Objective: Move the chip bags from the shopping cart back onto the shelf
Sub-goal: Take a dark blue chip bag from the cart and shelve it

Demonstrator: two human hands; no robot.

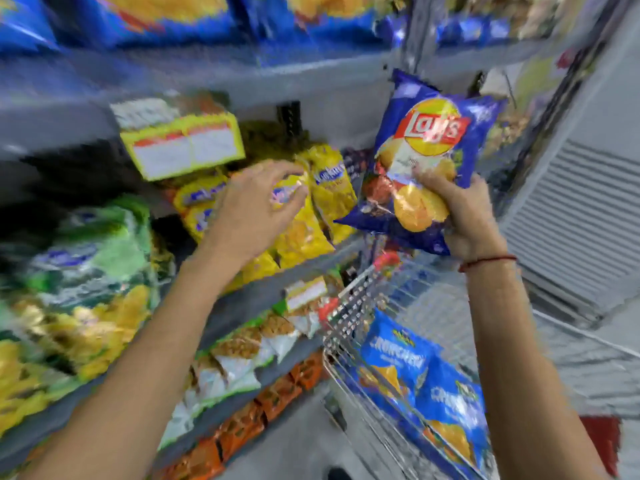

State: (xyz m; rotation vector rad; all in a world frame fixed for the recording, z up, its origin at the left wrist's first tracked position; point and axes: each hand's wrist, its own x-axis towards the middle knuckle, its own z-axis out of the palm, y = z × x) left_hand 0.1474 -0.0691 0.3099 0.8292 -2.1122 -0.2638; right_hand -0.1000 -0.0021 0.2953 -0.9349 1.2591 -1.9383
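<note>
Presently, in the head view, a blue Lay's bag [424, 157] is held aloft by the right hand [460, 220], whose grip is clamped on the bag's lower edge, thumb across the front. The bag is carried above the shopping cart [349, 306] and just beside the middle shelf [304, 268], not yet on it. The left hand [256, 209] is stretched toward the yellow bags [322, 192] on that shelf, its fingers spread apart and holding nothing; whether they are touching the packets cannot be told through the blur. Two blue Cruncheez bags [426, 386] are left in the cart. Risk is judged as follows: the shelf row looks crowded, so a yellow bag could be knocked off the edge if the Lay's bag is forced in; held only by its bottom, the bag could fold or slip; chips could be crushed by a tighter squeeze.
</note>
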